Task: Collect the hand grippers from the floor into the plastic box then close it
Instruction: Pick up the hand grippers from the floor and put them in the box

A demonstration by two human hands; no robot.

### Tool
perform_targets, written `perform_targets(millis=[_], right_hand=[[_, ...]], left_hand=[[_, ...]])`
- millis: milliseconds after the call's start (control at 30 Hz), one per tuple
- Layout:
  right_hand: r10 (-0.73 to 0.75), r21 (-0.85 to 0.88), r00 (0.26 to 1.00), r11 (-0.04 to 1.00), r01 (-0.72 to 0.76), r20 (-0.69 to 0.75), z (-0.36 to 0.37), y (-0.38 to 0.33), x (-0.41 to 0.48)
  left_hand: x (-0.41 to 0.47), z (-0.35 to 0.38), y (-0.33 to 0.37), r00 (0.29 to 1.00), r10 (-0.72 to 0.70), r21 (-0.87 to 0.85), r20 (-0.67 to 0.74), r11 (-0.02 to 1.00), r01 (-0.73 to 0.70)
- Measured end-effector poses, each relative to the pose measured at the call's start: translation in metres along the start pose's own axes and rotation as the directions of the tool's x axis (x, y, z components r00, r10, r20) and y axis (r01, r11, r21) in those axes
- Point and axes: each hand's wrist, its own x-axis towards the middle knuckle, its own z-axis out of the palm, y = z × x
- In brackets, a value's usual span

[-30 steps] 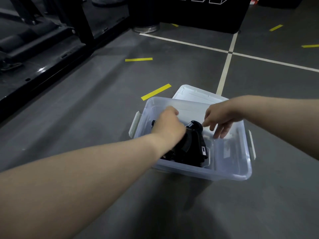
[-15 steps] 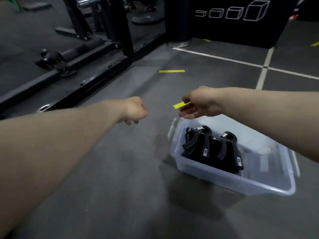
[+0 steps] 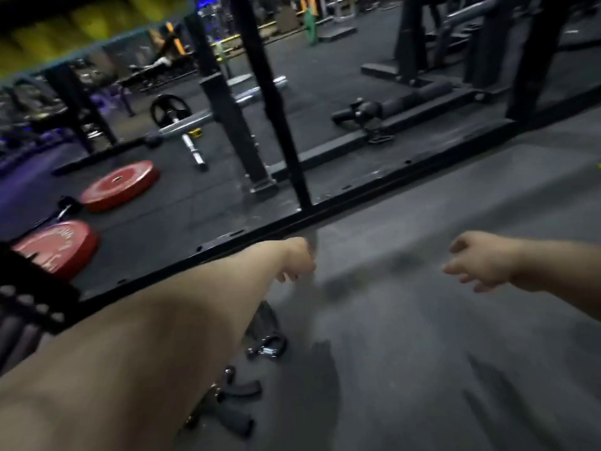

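Here, the left hand [image 3: 296,259] is curled, the right hand [image 3: 480,262] loosely spread, both empty; hand grippers [image 3: 267,344] lie on the near floor [image 3: 406,323].

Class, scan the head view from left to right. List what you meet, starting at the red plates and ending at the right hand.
Nearer red plate → farther red plate → barbell → left hand → padded roller → right hand.
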Motion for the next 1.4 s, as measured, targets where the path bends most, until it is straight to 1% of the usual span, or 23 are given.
perform_targets(millis=[100, 200, 400, 533, 633, 733, 833, 900, 1000, 1100, 1167, 1267, 1400], right_hand=[[-0.044, -0.046, 0.995, 0.998, 0.049, 0.094, 0.057, -0.039, 0.005], [-0.087, -0.051, 0.988, 0.994, 0.094, 0.129, 0.110, -0.076, 0.015], [-0.113, -0.154, 0.971, 0.977, 0.147, 0.209, 0.197, -0.134, 0.040], [-0.156, -0.184, 0.961, 0.962, 0.200, 0.228, 0.244, -0.170, 0.053], [-0.169, -0.123, 0.946, 0.970, 0.209, 0.276, 0.281, -0.191, 0.066], [-0.174, -0.054, 0.934, 0.978, 0.200, 0.312, 0.318, -0.202, 0.081], [-0.182, -0.069, 0.922, 0.974, 0.218, 0.342, 0.341, -0.207, 0.088], [-0.172, -0.047, 0.908, 0.978, 0.204, 0.382, 0.353, -0.204, 0.093], [-0.124, -0.057, 0.900, 0.985, 0.162, 0.418, 0.372, -0.191, 0.105], [-0.101, -0.054, 0.897, 0.989, 0.137, 0.429, 0.383, -0.181, 0.115], [-0.058, 0.002, 0.894, 0.998, 0.063, 0.445, 0.387, -0.176, 0.120], [0.018, 0.060, 0.857, 0.997, -0.058, 0.516, 0.392, -0.171, 0.122], [-0.009, 0.136, 0.872, 0.989, -0.066, 0.489, 0.397, -0.165, 0.118]], left_hand=[[0.007, -0.010, -0.075, 0.994, -0.098, -0.105, -0.042, 0.990, 0.093], [0.017, -0.012, -0.135, 0.984, -0.167, -0.137, -0.054, 0.978, 0.159], [0.035, -0.004, -0.214, 0.972, -0.226, -0.286, -0.063, 0.937, 0.200], [0.042, 0.005, -0.250, 0.959, -0.262, -0.400, -0.103, 0.894, 0.201], [0.051, 0.013, -0.275, 0.948, -0.289, -0.428, -0.134, 0.880, 0.208], [0.068, 0.025, -0.292, 0.930, -0.335, -0.462, -0.148, 0.855, 0.235], [0.085, 0.042, -0.298, 0.915, -0.371, -0.504, -0.159, 0.827, 0.248], [0.096, 0.055, -0.296, 0.919, -0.361, -0.522, -0.159, 0.821, 0.232], [0.111, 0.069, -0.292, 0.916, -0.352, -0.509, -0.191, 0.834, 0.214], [0.122, 0.076, -0.289, 0.935, -0.311, -0.422, -0.173, 0.881, 0.215], [0.123, 0.076, -0.283, 0.945, -0.284, -0.331, -0.163, 0.918, 0.218], [0.123, 0.076, -0.279, 0.937, -0.275, -0.233, -0.217, 0.946, 0.224], [0.125, 0.091, -0.276, 0.934, -0.288, -0.149, -0.213, 0.954, 0.260]])
